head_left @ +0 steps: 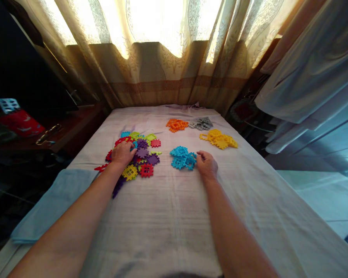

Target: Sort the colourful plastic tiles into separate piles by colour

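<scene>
Far to the left of the blue pile (183, 158), a folded towel (60, 197) lay at the edge of the cloth-covered counter (159, 220). Next came the left hand (123, 153), left of the blue pile and over the left part of the mixed pile (142, 153). Its grip was bent around a blue piece (134, 145); whether it pinched the piece, I could not tell. The mixed pile, red, purple, green and yellow, spread left of the blue pile, with a yellow piece (130, 172) and a red piece (146, 170) at its near side. The orange pile (176, 125) lay beyond the blue pile, and the grey pile (201, 123) beyond it to the right. The right hand (207, 165) rested just right of the blue pile, its fingers curled; I could not tell whether its grip held or touched anything. The yellow pile (220, 139) lay beyond the blue pile, farther right.
</scene>
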The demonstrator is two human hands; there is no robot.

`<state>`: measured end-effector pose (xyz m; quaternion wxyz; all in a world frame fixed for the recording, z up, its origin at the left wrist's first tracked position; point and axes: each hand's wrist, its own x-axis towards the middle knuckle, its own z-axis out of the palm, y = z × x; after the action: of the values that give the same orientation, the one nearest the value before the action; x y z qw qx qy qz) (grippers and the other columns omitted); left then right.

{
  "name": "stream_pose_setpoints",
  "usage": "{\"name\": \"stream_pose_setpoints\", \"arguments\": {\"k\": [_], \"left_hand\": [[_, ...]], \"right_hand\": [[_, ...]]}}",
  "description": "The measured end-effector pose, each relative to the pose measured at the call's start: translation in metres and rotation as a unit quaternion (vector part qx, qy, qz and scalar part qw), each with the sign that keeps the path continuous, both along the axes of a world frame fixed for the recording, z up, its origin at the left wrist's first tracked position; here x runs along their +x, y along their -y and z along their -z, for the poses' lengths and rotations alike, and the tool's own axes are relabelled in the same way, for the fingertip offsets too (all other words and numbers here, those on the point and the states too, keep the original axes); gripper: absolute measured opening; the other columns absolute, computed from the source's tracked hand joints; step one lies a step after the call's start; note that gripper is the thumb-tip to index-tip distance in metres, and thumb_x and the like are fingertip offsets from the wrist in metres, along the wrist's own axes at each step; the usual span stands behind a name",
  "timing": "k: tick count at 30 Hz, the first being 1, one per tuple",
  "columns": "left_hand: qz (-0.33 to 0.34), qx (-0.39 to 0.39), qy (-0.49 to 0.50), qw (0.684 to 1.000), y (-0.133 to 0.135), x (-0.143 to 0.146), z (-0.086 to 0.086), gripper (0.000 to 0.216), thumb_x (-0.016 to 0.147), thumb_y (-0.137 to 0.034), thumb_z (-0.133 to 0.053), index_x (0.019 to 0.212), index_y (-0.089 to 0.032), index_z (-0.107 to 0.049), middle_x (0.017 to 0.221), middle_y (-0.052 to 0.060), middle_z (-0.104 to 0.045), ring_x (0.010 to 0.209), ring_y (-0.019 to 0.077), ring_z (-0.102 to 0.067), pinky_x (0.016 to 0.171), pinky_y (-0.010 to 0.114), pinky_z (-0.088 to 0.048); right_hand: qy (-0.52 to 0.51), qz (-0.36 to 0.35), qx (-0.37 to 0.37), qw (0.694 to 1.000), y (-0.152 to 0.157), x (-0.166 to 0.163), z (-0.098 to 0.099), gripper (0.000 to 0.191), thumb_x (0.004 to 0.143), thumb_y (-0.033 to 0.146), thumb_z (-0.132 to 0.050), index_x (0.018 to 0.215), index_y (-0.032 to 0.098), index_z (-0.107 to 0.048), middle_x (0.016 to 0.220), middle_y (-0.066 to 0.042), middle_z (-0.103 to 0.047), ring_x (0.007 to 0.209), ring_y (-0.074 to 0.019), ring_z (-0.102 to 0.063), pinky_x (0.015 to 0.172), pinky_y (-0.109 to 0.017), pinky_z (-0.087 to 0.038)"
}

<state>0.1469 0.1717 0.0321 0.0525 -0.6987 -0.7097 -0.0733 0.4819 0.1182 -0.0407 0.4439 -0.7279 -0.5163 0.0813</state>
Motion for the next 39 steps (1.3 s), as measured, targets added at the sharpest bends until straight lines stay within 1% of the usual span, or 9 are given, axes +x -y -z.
{"name": "stream_pose_setpoints", "arguments": {"k": [6, 11, 16, 19, 22, 25, 27, 33, 39], "left_hand": [[0.008, 0.019, 0.007, 1.000, 0.000, -0.001, -0.005, 0.034, 0.089, -0.038, -0.047, 0.102, -0.021, -0.072, 0.111, 0.012, -0.068, 0.104, 0.0276, -0.062, 0.087, 0.036, -0.048], [-0.004, 0.057, 0.063, 0.996, -0.002, -0.005, -0.018, 0.039, 0.087, -0.042, -0.046, 0.105, -0.020, -0.074, 0.108, 0.012, -0.070, 0.098, 0.0287, -0.064, 0.080, 0.035, -0.048], [0.004, 0.074, 0.165, 0.983, -0.008, 0.000, -0.027, 0.034, 0.084, -0.040, -0.049, 0.096, -0.020, -0.074, 0.094, 0.006, -0.073, 0.085, 0.0223, -0.065, 0.074, 0.029, -0.047], [0.043, 0.057, 0.276, 0.959, -0.006, 0.019, -0.024, 0.030, 0.081, -0.040, -0.052, 0.088, -0.019, -0.072, 0.078, 0.001, -0.072, 0.073, 0.0174, -0.062, 0.068, 0.025, -0.045], [0.085, -0.017, 0.402, 0.911, -0.001, 0.050, -0.017, 0.026, 0.078, -0.040, -0.056, 0.078, -0.018, -0.069, 0.062, -0.001, -0.065, 0.059, 0.0143, -0.057, 0.057, 0.023, -0.043], [0.107, -0.085, 0.521, 0.842, 0.005, 0.083, -0.008, 0.022, 0.072, -0.037, -0.065, 0.082, -0.017, -0.069, 0.067, -0.001, -0.067, 0.058, 0.0119, -0.057, 0.056, 0.021, -0.045], [0.111, -0.104, 0.538, 0.829, 0.008, 0.102, -0.001, 0.022, 0.072, -0.036, -0.067, 0.084, -0.017, -0.068, 0.072, 0.000, -0.069, 0.057, 0.0110, -0.058, 0.055, 0.021, -0.047], [0.115, -0.137, 0.527, 0.831, 0.008, 0.141, 0.016, 0.025, 0.075, -0.031, -0.069, 0.096, -0.017, -0.068, 0.072, 0.002, -0.070, 0.053, 0.0103, -0.059, 0.054, 0.021, -0.047], [0.127, -0.108, 0.467, 0.868, 0.014, 0.149, 0.017, 0.025, 0.076, -0.030, -0.069, 0.099, -0.018, -0.070, 0.077, 0.004, -0.072, 0.067, 0.0169, -0.065, 0.066, 0.027, -0.051]], "right_hand": [[-0.002, 0.004, 0.000, 1.000, 0.000, 0.000, 0.001, 0.030, 0.079, 0.028, -0.049, 0.096, 0.020, -0.073, 0.104, -0.008, -0.074, 0.094, -0.0215, -0.066, 0.090, -0.036, -0.049], [-0.003, -0.002, -0.004, 1.000, -0.001, 0.000, 0.001, 0.031, 0.079, 0.027, -0.049, 0.097, 0.019, -0.072, 0.104, -0.009, -0.073, 0.095, -0.0213, -0.065, 0.090, -0.036, -0.049], [0.004, 0.000, -0.021, 1.000, 0.000, -0.001, -0.002, 0.031, 0.080, 0.026, -0.049, 0.098, 0.017, -0.072, 0.106, -0.011, -0.072, 0.097, -0.0225, -0.065, 0.092, -0.038, -0.048], [0.002, 0.001, -0.017, 1.000, 0.000, -0.001, -0.002, 0.030, 0.080, 0.025, -0.049, 0.098, 0.018, -0.072, 0.105, -0.010, -0.073, 0.096, -0.0218, -0.065, 0.092, -0.037, -0.048], [0.001, 0.001, -0.005, 1.000, -0.001, -0.001, -0.001, 0.029, 0.079, 0.025, -0.049, 0.096, 0.019, -0.073, 0.103, -0.008, -0.073, 0.095, -0.0210, -0.065, 0.090, -0.035, -0.049], [0.002, -0.001, -0.005, 1.000, -0.001, -0.001, -0.001, 0.029, 0.080, 0.026, -0.049, 0.096, 0.020, -0.073, 0.103, -0.008, -0.074, 0.095, -0.0209, -0.065, 0.090, -0.035, -0.049], [0.003, -0.002, -0.009, 1.000, -0.001, -0.001, -0.001, 0.029, 0.080, 0.027, -0.050, 0.096, 0.019, -0.073, 0.104, -0.009, -0.074, 0.095, -0.0210, -0.065, 0.090, -0.036, -0.049], [0.000, -0.003, 0.000, 1.000, -0.001, -0.001, -0.001, 0.029, 0.079, 0.027, -0.049, 0.095, 0.020, -0.072, 0.103, -0.008, -0.074, 0.096, -0.0208, -0.065, 0.092, -0.035, -0.048], [-0.008, -0.004, -0.016, 1.000, 0.000, -0.001, -0.006, 0.029, 0.079, 0.025, -0.049, 0.096, 0.019, -0.072, 0.105, -0.009, -0.073, 0.099, -0.0222, -0.066, 0.094, -0.037, -0.048]]}}
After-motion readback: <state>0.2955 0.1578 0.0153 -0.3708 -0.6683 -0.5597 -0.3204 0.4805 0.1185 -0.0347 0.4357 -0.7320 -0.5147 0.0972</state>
